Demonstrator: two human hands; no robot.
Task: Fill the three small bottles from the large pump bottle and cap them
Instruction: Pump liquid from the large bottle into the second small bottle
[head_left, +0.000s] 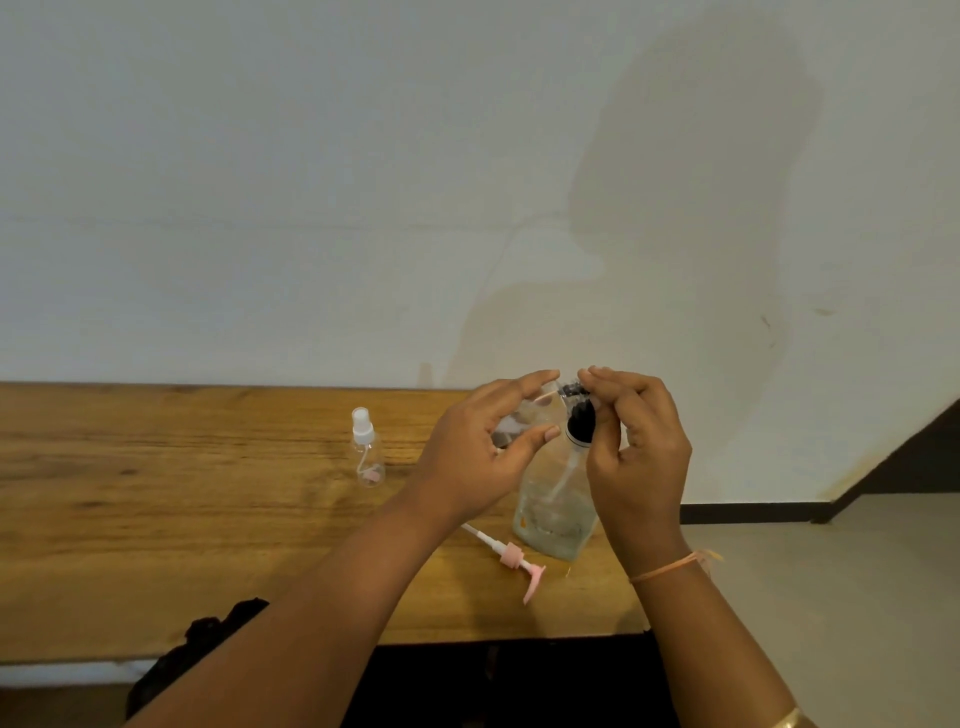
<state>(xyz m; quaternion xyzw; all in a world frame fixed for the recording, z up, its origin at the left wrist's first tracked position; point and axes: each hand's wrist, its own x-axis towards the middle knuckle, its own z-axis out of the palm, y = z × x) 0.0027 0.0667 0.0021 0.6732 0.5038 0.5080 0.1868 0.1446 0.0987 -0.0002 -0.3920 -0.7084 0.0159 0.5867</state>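
The large clear pump bottle (553, 512) stands on the wooden table (182, 499), its black pump head (579, 423) at the top. My right hand (641, 452) presses on the pump head with its fingers. My left hand (488, 441) holds a small clear bottle (524, 415) tilted at the pump's spout; most of it is hidden by my fingers. A small clear spray bottle (368, 452) with a white sprayer top stands upright to the left. A pink and white pump cap (511, 558) lies loose on the table in front of the large bottle.
The table runs along a white wall (363, 182) and ends just right of the large bottle, with floor (857, 597) beyond. A dark object (208, 644) sits at the table's near edge on the left.
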